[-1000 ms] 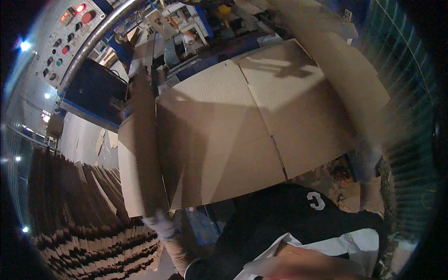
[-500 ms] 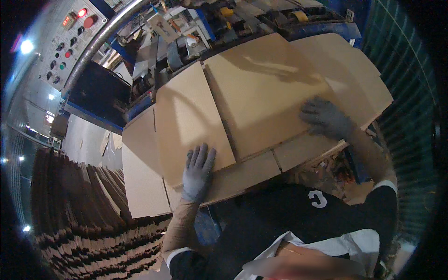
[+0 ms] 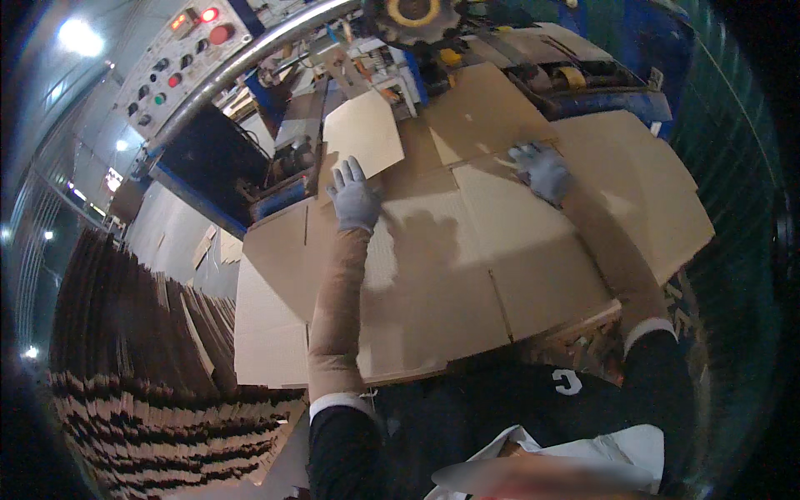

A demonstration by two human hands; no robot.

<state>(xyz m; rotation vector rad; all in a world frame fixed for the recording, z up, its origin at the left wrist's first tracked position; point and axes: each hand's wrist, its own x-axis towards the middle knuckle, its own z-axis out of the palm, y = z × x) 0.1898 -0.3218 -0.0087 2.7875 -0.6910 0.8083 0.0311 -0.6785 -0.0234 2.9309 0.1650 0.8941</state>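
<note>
**Flat cardboard blank pressed toward the machine**

While both arms reach forward at full stretch, the left hand [image 3: 355,198] in its grey knitted glove lies palm-down, fingers spread, on the large flat brown corrugated cardboard blank [image 3: 442,275]. The right hand [image 3: 543,171], gloved the same way, also rests flat on the sheet, well apart from the left and nearer the far right part of the board. Neither hand is closed around anything; both simply press on the top face.

The cardboard blank lies unfolded across the work surface directly in front of the person, its far edge up against the blue-framed feeding machine [image 3: 467,58]. It looks clean and stiff, scored by straight crease lines that divide it into panels, with slots cut between the flaps at its far edge; one pale flap [image 3: 362,133] stands out just beyond the left fingertips. More brown board shows beneath and to the right of it, so it seems to sit on other sheets.

Judging by this, the sheet is laid and squared at the machine's mouth but has not gone in: most of its area lies on the near side.

To the left, a tall stack of flat brown cardboard sheets [image 3: 142,383] stands edge-on, and a grey control panel with red and green buttons [image 3: 179,54] hangs above.
</note>
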